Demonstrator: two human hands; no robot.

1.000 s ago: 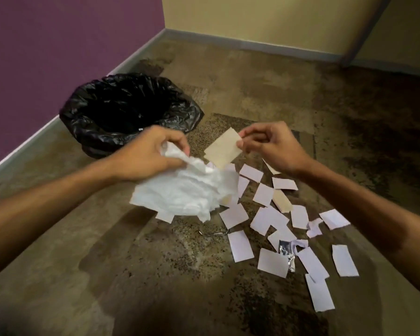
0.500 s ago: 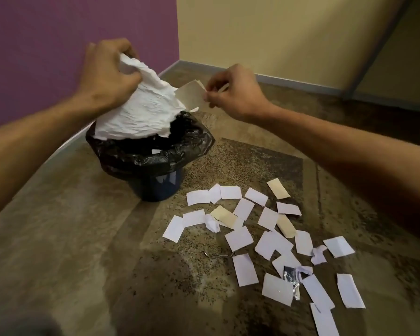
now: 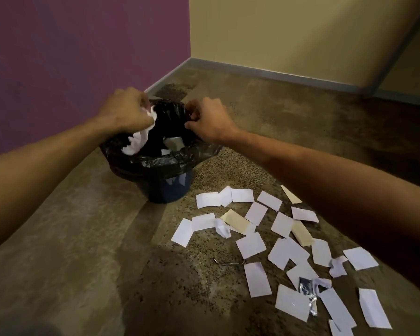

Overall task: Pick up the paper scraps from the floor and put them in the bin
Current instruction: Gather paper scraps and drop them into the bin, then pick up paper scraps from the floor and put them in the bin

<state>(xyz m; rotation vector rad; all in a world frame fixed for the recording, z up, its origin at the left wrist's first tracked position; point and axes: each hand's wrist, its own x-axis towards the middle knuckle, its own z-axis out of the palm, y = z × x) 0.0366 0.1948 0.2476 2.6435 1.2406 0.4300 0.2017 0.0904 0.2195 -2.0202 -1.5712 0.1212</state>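
Note:
A dark blue bin [image 3: 170, 187] lined with a black bag [image 3: 180, 158] stands near the purple wall. My left hand [image 3: 126, 110] is over the bin's left rim, shut on a crumpled white paper [image 3: 137, 141] that hangs down into the bag. My right hand [image 3: 206, 120] is over the right rim with fingers curled and nothing visible in them. A tan scrap [image 3: 174, 143] lies inside the bin. Several white and tan paper scraps [image 3: 252, 243] are scattered on the floor to the right of the bin.
A purple wall [image 3: 58, 57] runs along the left and a yellow wall [image 3: 289, 32] across the back, meeting in a corner behind the bin. A small silver foil wrapper [image 3: 307, 291] and a thin bent wire [image 3: 226, 262] lie among the scraps. The floor is mottled brown.
Both hands dropped from above the bin to its rim. The crumpled white paper now hangs inside the bag. The tan scrap has left my right hand and lies in the bin.

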